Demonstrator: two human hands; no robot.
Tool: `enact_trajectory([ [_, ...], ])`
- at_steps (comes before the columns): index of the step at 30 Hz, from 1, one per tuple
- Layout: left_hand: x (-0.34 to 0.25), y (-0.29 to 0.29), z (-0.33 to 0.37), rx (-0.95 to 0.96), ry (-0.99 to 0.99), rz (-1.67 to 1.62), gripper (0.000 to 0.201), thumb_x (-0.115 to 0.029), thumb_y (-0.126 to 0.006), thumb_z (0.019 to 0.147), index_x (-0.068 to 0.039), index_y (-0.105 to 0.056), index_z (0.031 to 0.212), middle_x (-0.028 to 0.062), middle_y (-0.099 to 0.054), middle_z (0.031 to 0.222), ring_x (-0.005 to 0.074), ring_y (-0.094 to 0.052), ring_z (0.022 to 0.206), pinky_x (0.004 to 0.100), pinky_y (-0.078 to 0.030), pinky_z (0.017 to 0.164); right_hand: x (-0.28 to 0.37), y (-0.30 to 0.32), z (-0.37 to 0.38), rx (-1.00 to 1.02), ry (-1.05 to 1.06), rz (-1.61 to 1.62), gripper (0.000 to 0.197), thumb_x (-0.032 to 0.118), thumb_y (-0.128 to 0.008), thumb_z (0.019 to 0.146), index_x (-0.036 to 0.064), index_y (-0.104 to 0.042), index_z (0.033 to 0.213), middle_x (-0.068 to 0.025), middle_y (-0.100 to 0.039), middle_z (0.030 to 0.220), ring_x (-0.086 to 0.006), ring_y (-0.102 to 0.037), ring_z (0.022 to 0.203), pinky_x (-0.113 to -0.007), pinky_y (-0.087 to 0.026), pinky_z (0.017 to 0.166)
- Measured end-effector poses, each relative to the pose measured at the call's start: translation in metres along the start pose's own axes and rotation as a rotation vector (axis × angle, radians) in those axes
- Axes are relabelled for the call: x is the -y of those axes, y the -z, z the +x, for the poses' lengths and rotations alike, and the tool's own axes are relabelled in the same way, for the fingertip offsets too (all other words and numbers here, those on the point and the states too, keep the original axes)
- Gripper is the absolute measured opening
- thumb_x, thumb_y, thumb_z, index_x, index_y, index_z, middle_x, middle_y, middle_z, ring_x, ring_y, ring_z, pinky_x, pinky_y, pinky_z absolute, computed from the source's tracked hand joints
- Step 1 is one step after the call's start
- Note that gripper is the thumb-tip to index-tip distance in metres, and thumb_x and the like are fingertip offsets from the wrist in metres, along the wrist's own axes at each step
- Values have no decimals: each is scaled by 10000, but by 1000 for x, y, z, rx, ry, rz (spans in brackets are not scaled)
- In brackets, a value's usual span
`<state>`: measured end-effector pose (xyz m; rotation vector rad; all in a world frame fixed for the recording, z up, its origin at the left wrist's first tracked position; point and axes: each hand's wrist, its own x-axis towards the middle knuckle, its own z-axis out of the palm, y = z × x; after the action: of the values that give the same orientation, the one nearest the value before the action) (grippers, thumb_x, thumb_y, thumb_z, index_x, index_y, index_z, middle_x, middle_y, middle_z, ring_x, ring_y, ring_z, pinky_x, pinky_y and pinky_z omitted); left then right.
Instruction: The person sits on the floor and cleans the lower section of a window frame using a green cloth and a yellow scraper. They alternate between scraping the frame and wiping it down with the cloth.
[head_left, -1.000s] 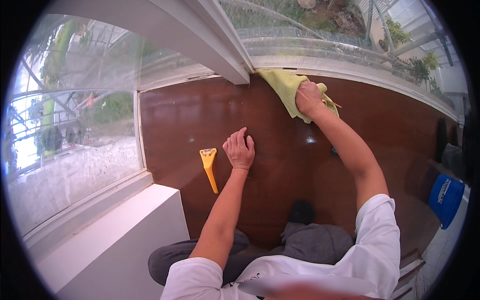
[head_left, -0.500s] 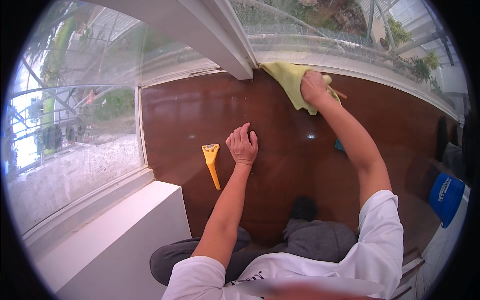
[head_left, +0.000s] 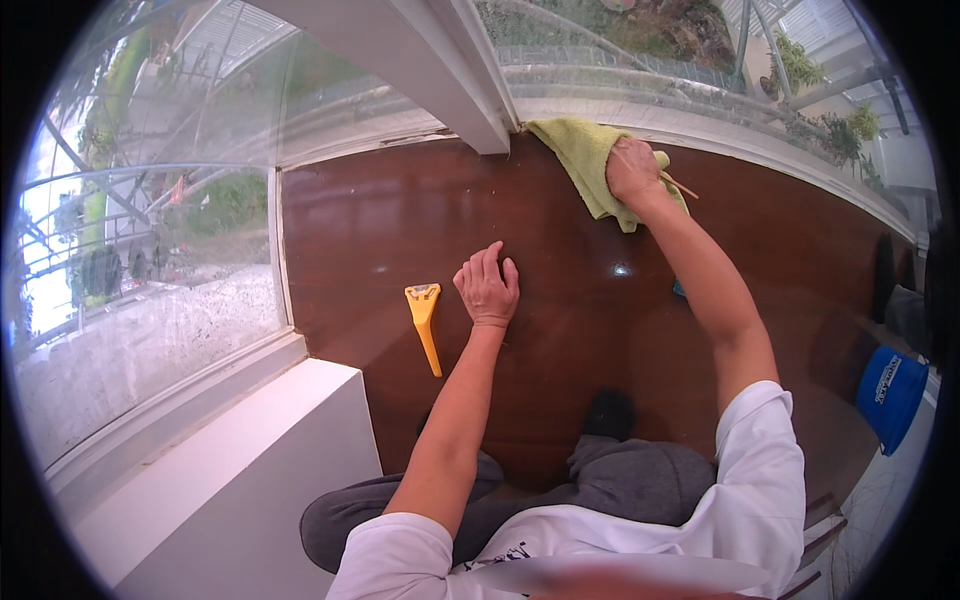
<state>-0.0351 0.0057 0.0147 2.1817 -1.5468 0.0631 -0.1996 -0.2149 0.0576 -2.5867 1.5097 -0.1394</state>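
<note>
My right hand (head_left: 632,172) is closed around a yellow-green cloth (head_left: 578,160). One corner of the cloth reaches the foot of the window frame beside the white post. A thin wooden stick (head_left: 680,186) pokes out past the cloth on the right of that hand; where its other end goes is hidden. Palm down, my left hand (head_left: 487,285) rests on the glossy brown wooden surface (head_left: 540,330) with its fingers stretched and nothing in them. Just left of it lies a yellow scraper (head_left: 424,325), its wide head pointing away from me.
A white post (head_left: 440,75) comes down at the far edge, between window panes. Along the left runs a white ledge (head_left: 220,440) below another pane. A blue container (head_left: 890,398) stands at the far right. My right forearm partly covers a small teal object (head_left: 679,289).
My right hand has shifted very slightly with the cloth, and more of the wooden stick shows at its side. The left hand stays in place, and so does the scraper.
</note>
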Motion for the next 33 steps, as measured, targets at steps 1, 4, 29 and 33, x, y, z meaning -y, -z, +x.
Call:
enact_trajectory([
  [1, 0, 0, 0, -1, 8, 3, 295, -203, -567, 812, -129, -564, 1097, 14, -556, 928, 185, -541, 889, 342, -352, 814, 2, 1, -1, 152, 6, -119, 183, 116, -523, 777, 59, -696, 765, -148, -670, 792, -281, -662, 759, -374, -526, 684],
  [4, 1, 0, -1, 6, 5, 1, 293, -200, -566, 812, -129, -565, 1097, 14, -556, 929, 186, -541, 891, 342, -353, 814, 8, 3, 0, 329, 127, -51, 183, 115, -526, 776, 61, -701, 782, -145, -674, 813, -271, -666, 784, -376, -526, 687],
  [29, 0, 0, -1, 14, 4, 7, 325, -225, -577, 802, -138, -556, 1114, 10, -556, 937, 183, -538, 888, 341, -350, 813, -10, 5, -6, 161, 40, -98, 173, 114, -534, 767, 73, -701, 755, -149, -671, 808, -274, -665, 781, -356, -526, 691],
  [33, -1, 1, 0, 23, 10, 17, 329, -234, -581, 801, -145, -560, 1116, 9, -568, 963, 186, -540, 885, 339, -354, 813, -10, 7, -7, 221, 88, -94, 164, 119, -539, 749, 85, -696, 716, -137, -670, 763, -266, -665, 744, -362, -523, 657],
])
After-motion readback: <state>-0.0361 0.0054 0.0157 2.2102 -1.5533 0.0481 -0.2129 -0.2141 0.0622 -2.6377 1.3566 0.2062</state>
